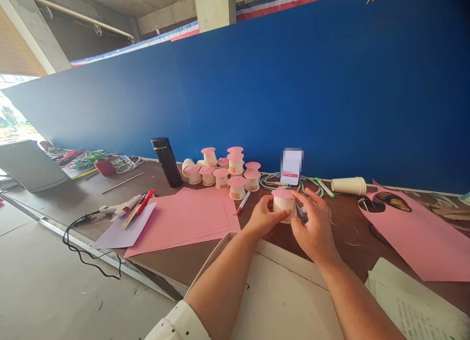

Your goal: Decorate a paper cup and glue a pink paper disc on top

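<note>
A small upturned paper cup (pixel 282 212) with a pink paper disc (pixel 284 193) on top is held upright just beyond the white box edge. My left hand (pixel 267 215) grips its left side, thumb across the front. On the right, my right hand (pixel 314 225) closes around the cup, with a finger at the disc's edge and the thumb low on the wall. Something dark shows partly between the right fingers, too hidden to name. Several similar cups with pink tops (pixel 237 187) stand grouped behind to the left, some stacked. A white marker (pixel 243 203) lies beside them.
Pink paper sheets (pixel 194 213), a glue gun (pixel 123 207) and red-handled scissors (pixel 146 202) lie left, near a black flask (pixel 167 162). A phone (pixel 291 166) leans at the back. White nested cups (pixel 348 185) and cut pink paper (pixel 422 232) lie right.
</note>
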Tool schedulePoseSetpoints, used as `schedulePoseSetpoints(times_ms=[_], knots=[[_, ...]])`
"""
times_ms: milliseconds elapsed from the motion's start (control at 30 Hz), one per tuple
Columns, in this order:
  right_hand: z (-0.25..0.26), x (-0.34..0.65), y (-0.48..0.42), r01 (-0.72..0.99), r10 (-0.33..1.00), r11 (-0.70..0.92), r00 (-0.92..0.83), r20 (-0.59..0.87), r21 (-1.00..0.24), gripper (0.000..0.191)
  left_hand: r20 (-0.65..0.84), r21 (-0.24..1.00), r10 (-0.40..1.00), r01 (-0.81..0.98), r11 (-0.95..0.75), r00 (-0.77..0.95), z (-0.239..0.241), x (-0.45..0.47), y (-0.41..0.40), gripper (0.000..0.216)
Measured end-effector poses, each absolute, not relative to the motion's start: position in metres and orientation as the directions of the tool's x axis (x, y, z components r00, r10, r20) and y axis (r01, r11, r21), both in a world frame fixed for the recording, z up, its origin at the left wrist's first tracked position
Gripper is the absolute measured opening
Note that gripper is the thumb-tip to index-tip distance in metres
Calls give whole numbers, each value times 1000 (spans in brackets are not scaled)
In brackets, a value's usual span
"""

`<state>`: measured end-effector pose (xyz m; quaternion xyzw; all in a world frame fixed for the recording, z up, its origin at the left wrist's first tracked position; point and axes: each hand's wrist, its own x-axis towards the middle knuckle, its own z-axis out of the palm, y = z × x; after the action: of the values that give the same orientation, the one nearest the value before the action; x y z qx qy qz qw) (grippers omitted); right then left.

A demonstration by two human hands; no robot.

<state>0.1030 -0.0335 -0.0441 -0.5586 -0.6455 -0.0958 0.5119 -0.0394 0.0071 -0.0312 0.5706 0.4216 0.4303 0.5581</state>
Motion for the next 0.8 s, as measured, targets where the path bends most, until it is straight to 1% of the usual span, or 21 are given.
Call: schedulePoseSetpoints(times_ms=[67, 167, 300, 400, 500, 567, 600, 700, 800], knots=[[-44, 103, -33, 804, 599, 375, 169, 783, -461, 57, 12, 1000, 968, 5, -14, 252, -29, -39, 6, 52], [-44, 105, -32, 781, 566, 376, 233, 791, -499, 63, 22, 1000, 988, -12, -21, 155, -25, -39, 6, 52], [-47, 106, -29, 764, 551, 352, 298, 779, -541, 63, 102, 991, 995, -84, -102, -11, -21, -45, 12, 50], [-51, 101, -28, 758, 565, 359, 288, 774, -544, 60, 174, 982, 975, -49, -182, -141, -17, -55, 25, 52], [-54, 91, -30, 739, 591, 398, 246, 769, -543, 59, 279, 957, 921, 2, -289, -272, -10, -71, 43, 47], [-56, 82, -33, 717, 616, 423, 221, 756, -555, 58, 321, 940, 886, -2, -342, -334, -3, -83, 55, 42], [-56, 78, -34, 704, 632, 433, 208, 746, -563, 58, 333, 934, 858, 13, -356, -391, 1, -89, 61, 40], [-57, 64, -37, 683, 640, 471, 170, 749, -558, 58, 356, 931, 775, 122, -345, -522, 11, -108, 75, 36], [-59, 50, -35, 687, 615, 506, 137, 776, -522, 60, 332, 941, 701, 173, -290, -631, 17, -124, 87, 41]])
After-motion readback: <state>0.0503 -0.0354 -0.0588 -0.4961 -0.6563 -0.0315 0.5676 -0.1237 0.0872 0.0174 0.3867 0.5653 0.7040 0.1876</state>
